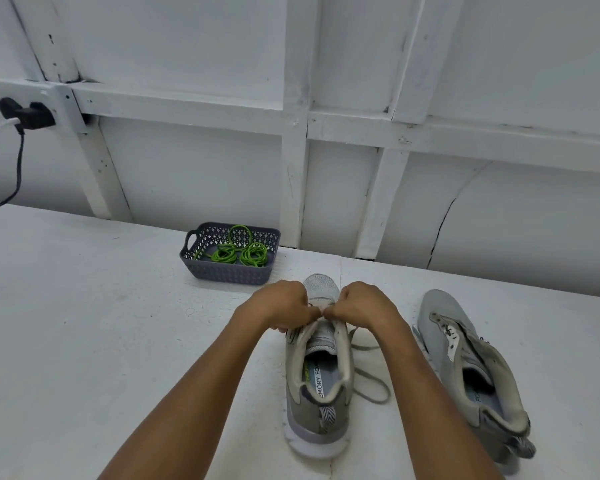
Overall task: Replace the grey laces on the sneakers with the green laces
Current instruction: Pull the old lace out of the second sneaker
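A grey sneaker (317, 386) stands upright in front of me, heel toward me. My left hand (284, 303) and my right hand (364, 304) meet over its lace area, fingers curled and pinching the grey lace (371, 379) near the front eyelets. Loose loops of that lace trail onto the table to the shoe's right. A second grey sneaker (465, 365) lies tilted on its side at the right; no lace shows in its eyelets. Coiled green laces (239, 252) sit in a dark grey basket (222, 271) behind the left hand.
The white table (84, 323) runs to a white panelled wall at the back. A black plug and cable (18, 140) hang at the far left of the wall.
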Tool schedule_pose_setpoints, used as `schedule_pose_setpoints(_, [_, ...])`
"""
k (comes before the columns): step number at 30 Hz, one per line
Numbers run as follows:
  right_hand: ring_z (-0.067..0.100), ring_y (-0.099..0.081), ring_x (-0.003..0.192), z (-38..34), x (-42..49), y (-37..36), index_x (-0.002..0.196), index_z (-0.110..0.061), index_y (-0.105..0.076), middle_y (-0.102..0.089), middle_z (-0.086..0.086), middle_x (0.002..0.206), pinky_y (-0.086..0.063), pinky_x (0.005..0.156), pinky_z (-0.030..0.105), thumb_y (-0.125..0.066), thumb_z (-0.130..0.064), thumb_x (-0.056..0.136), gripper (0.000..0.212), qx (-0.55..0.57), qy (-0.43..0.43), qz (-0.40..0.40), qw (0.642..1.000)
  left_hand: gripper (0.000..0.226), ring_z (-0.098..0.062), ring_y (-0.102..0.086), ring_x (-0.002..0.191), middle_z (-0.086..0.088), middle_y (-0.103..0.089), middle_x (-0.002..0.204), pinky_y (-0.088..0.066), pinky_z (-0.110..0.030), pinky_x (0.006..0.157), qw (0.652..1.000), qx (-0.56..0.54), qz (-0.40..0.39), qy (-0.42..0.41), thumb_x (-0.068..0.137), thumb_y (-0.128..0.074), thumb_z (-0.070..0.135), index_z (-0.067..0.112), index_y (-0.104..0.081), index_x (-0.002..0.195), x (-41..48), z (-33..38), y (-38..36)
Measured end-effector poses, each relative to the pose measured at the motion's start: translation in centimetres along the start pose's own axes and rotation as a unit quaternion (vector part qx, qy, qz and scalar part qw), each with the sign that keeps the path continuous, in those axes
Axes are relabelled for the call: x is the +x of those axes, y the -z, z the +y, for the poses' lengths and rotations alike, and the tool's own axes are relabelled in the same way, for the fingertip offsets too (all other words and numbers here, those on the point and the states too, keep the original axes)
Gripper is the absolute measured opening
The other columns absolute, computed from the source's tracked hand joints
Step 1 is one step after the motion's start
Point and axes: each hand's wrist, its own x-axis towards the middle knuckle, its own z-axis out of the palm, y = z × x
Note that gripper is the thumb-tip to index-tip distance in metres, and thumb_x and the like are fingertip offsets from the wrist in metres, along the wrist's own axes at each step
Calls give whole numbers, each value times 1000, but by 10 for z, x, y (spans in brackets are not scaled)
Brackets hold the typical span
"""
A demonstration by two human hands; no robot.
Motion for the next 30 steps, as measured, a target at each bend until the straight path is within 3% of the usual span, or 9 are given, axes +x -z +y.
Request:
schedule_pose_setpoints(3, [25, -68, 79, 3, 2, -4, 65, -15, -57, -65, 4, 73, -55, 74, 35, -69, -34, 73, 23, 43, 2, -19, 999, 39, -14, -61, 51, -3, -70, 63, -49, -22, 52, 999, -18, -35, 9, 92, -55, 38, 7, -69, 75, 4, 2, 4])
schedule_pose_setpoints(7, [26, -67, 71, 5, 1, -3, 59, -16, -57, -64, 3, 66, -54, 66, 34, -70, -32, 70, 23, 55, 5, 6, 998, 33, -8, -57, 37, 4, -60, 42, -43, -18, 41, 998, -42, -44, 16, 87, -62, 33, 10, -60, 63, 6, 9, 8])
schedule_pose_setpoints(9, [22, -61, 65, 9, 0, 2, 57, -17, -56, -65, 3, 66, -49, 63, 29, -70, -33, 72, 26, 50, -3, 13, 999, 35, -9, -53, 33, 6, -52, 33, -43, -19, 43, 999, -32, -32, 17, 88, -63, 30, 11, -54, 60, 7, 13, 10])
schedule_pose_setpoints(12, [17, -54, 55, 25, -3, 9, 52, -17, -57, -67, 4, 63, -46, 61, 28, -69, -28, 72, 26, 85, -20, 5, 996, 34, -11, -55, 37, 4, -57, 40, -45, -20, 48, 999, -42, -21, 16, 87, -62, 28, 10, -56, 59, 7, 4, 12])
schedule_pose_setpoints(18, [9, -47, 48, 40, -10, 12, 64, -12, -60, -60, -1, 59, -32, 36, 14, -70, -14, 79, 18, 164, -16, -26, 986, 34, -8, -53, 41, 2, -64, 49, -46, -21, 52, 994, -102, -26, 21, 89, -57, 24, 9, -66, 59, -1, -26, 6])
schedule_pose_setpoints(20, [11, -53, 57, 38, -8, 13, 73, -17, -63, -64, -1, 70, -42, 47, 20, -71, -13, 79, 11, 140, 13, -20, 990, 36, -8, -49, 40, 4, -60, 45, -43, -23, 52, 991, -134, -18, 12, 90, -55, 22, 10, -65, 57, -2, -29, 2])
schedule_pose_setpoints(23, [8, -56, 72, 29, -7, 16, 90, -30, -69, -65, -2, 94, -45, 64, 23, -68, -9, 81, 23, 92, 104, -17, 990, 38, -8, -43, 38, 5, -54, 42, -37, -22, 47, 983, -183, 0, -7, 90, -54, 17, 11, -58, 53, -4, -32, -1])
schedule_pose_setpoints(27, [10, -49, 100, -1, -6, 10, 103, -34, -72, -55, -4, 111, -47, 86, 33, -73, -30, 83, 20, -35, 218, 11, 975, 34, -14, -40, 41, -2, -50, 45, -32, -24, 45, 966, -259, -4, -20, 89, -52, 11, 11, -54, 55, -1, -31, -7])
schedule_pose_setpoints(30, [15, -45, 111, -17, -3, -4, 101, -31, -72, -54, -2, 113, -47, 86, 35, -72, -37, 83, 19, -111, 207, 20, 972, 36, -10, -39, 38, 2, -47, 42, -31, -22, 43, 956, -291, -13, -26, 90, -50, 8, 12, -52, 55, -1, -31, -8])
